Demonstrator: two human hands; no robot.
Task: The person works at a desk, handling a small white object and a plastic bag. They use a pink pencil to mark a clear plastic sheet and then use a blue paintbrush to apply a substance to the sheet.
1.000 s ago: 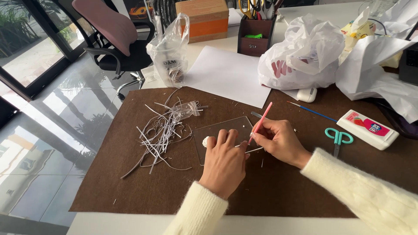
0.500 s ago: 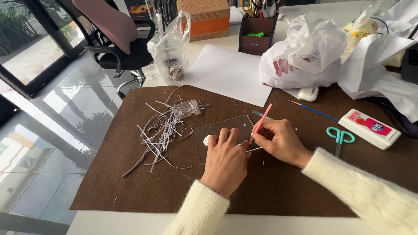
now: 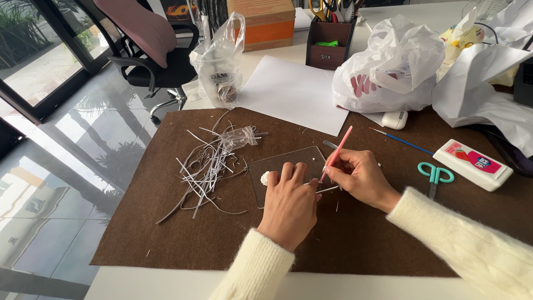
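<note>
I see right hand (image 3: 361,179) pinching slim pink tool (image 3: 336,154); left hand (image 3: 290,201) flat on clear plastic sheet (image 3: 284,164), brown felt mat (image 3: 166,222) beneath, glossy tiled floor (image 3: 61,183) left

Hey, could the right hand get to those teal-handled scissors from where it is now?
Probably yes: the scissors lie just beside the right hand on bare brown mat, though it holds a pink tool.

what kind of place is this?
Likely an office desk used for paper craft: a brown felt mat strewn with paper strips, a pen holder, teal scissors, and a swivel chair by glass doors.
</note>
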